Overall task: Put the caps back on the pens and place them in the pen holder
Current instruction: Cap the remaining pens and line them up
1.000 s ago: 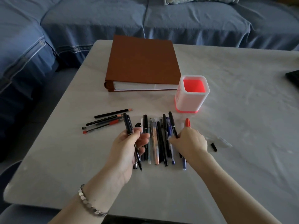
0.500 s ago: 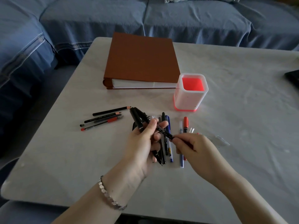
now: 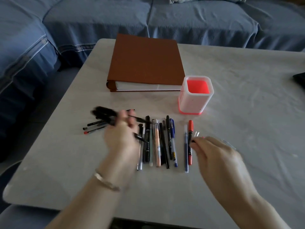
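Several pens (image 3: 105, 114) are gripped in the left hand (image 3: 122, 138); a cap (image 3: 192, 140), seemingly pinched by the right hand (image 3: 214, 156), is best pushed on squarely.

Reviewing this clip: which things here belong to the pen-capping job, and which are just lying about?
Job: white square pen holder with red inside; row of mixed pens; red-capped marker; black pens gripped by the left hand; right hand.
Lying about: brown hardcover binder; blue-covered sofa; dark object at the right edge.
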A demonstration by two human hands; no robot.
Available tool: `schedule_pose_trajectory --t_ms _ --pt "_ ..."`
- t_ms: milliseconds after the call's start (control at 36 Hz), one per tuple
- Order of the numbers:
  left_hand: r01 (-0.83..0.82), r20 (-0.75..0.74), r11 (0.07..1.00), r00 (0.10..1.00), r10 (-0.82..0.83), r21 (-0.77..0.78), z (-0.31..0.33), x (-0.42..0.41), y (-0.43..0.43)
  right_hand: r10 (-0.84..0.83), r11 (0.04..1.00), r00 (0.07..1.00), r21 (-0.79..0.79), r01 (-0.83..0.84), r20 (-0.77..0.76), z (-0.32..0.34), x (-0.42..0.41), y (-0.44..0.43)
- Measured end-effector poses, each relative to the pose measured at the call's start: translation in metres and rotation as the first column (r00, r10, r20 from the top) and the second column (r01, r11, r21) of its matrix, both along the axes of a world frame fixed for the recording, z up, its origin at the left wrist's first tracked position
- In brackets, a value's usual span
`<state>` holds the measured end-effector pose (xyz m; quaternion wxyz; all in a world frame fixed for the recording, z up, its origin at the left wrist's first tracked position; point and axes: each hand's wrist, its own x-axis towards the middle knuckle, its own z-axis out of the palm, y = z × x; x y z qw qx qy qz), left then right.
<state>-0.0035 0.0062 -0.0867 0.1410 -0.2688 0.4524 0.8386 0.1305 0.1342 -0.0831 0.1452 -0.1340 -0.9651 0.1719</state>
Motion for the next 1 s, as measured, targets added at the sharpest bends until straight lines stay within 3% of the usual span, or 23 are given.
schedule_pose_trajectory --t_ms 83,167,333,417,500,694,833,1000 --pt "-0.131 -0.004 0.981 0.991 0.133 0.144 0.005 -0.023 -0.024 -0.031 0.98 0.998 -0.193 0.042 0.061 -0.001 0.013 0.02" --pt "-0.097 0.014 0.97 0.995 0.096 0.223 0.011 -0.009 -0.02 -0.016 0.901 0.993 -0.429 0.065 0.117 -0.002 0.007 0.021" --pt "-0.085 0.04 0.926 0.996 0.076 0.369 0.013 0.014 -0.003 0.068 0.702 0.998 -0.71 -0.05 -0.003 0.006 -0.011 -0.018" --pt "-0.037 -0.002 0.931 0.999 0.04 0.363 0.013 0.02 0.002 -0.02 0.61 0.998 -0.792 -0.041 -0.067 0.009 -0.014 -0.029" --pt "-0.015 -0.006 0.931 1.0 0.019 0.365 0.018 0.026 0.007 -0.089 0.555 0.991 -0.831 -0.032 -0.097 0.01 -0.016 -0.031" --pt "0.007 -0.045 0.925 0.999 0.011 0.38 0.021 0.032 0.009 -0.069 0.519 0.99 -0.852 -0.07 -0.123 0.015 -0.016 -0.031" --pt "0.084 -0.084 0.944 0.995 -0.06 0.319 0.019 0.041 0.012 -0.067 0.549 0.99 -0.833 -0.069 -0.127 0.013 -0.015 -0.033" --pt "0.143 -0.127 0.949 0.986 -0.111 0.283 0.024 0.046 0.013 -0.029 0.656 0.992 -0.751 -0.072 -0.12 0.011 -0.014 -0.034"
